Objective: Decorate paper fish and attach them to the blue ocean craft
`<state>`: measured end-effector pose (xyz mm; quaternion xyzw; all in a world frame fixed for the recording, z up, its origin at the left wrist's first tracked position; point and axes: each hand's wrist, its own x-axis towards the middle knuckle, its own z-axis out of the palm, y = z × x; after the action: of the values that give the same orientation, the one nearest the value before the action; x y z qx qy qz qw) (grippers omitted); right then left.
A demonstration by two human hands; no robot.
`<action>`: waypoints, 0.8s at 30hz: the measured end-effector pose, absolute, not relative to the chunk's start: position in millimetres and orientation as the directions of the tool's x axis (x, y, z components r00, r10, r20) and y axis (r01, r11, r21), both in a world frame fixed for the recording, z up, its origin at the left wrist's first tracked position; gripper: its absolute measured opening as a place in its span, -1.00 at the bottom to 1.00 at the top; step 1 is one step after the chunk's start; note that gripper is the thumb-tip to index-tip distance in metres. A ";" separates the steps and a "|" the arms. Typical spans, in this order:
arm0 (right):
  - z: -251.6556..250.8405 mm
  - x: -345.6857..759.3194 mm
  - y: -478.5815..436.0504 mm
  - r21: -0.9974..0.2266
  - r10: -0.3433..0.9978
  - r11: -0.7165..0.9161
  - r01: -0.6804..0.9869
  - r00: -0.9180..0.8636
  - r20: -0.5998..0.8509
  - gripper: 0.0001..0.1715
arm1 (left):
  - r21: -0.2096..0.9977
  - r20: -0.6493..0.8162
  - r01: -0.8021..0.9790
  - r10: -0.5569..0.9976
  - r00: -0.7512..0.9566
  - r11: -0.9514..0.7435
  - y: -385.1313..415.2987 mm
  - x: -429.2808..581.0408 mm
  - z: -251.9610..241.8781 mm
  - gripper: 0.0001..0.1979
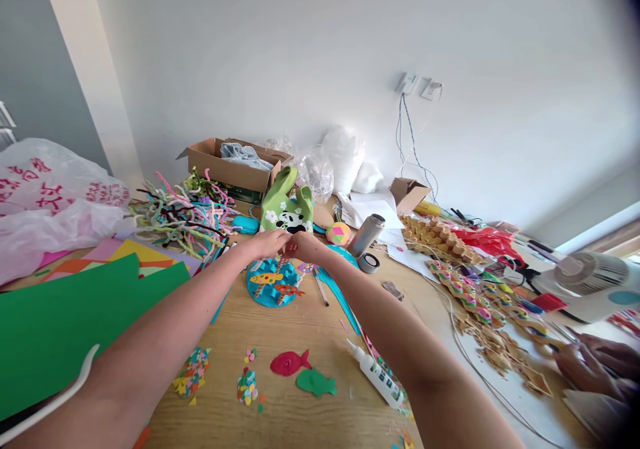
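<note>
Both arms reach forward over a round blue craft piece point(256, 294) that carries blue cup shapes, a yellow spotted paper fish point(266, 278) and an orange paper fish point(289, 291). Just beyond it, my left hand point(270, 243) and my right hand point(300, 245) meet, fingers drawn together. Whatever lies between the fingertips is too small to make out. Directly behind them stands a green panda bag point(286, 212). A pen point(321, 287) lies right of the craft piece. Nearer me are a red fish point(289, 363), a green fish point(317, 382) and a white glue bottle point(377, 375).
Paper confetti point(247, 387) lies in small piles. Green sheets point(75, 315) and pipe cleaners point(185, 215) cover the left. A steel flask point(367, 234) and black tape roll point(369, 262) stand right. Farther right are egg cartons point(440, 239), a fan point(580, 279) and another person's hands point(590, 365).
</note>
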<state>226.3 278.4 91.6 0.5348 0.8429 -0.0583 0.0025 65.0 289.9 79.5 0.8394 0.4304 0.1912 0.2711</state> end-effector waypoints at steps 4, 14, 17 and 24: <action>91.7 225.1 275.2 -0.091 0.909 0.404 0.910 -0.411 -0.068 -0.80 | 0.614 0.029 0.645 0.829 0.559 -0.456 287.5 64.7 83.1 -0.61; 93.5 220.9 270.2 -0.093 0.920 0.385 0.918 -0.390 -0.040 -0.81 | 0.553 0.003 0.688 0.827 0.562 -0.470 281.2 62.0 86.2 -0.42; 95.7 219.9 268.1 -0.094 0.919 0.387 0.917 -0.392 -0.047 -0.80 | 0.527 0.006 0.695 0.820 0.572 -0.489 281.1 62.0 86.3 -0.40; 99.6 219.4 263.7 -0.093 0.918 0.389 0.917 -0.394 -0.049 -0.81 | 0.439 0.032 0.739 0.831 0.556 -0.511 278.5 68.0 90.0 -0.48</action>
<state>219.4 263.7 99.6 0.5504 0.8332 -0.0525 -0.0050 68.0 278.5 90.0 0.8610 0.4557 0.1200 0.1915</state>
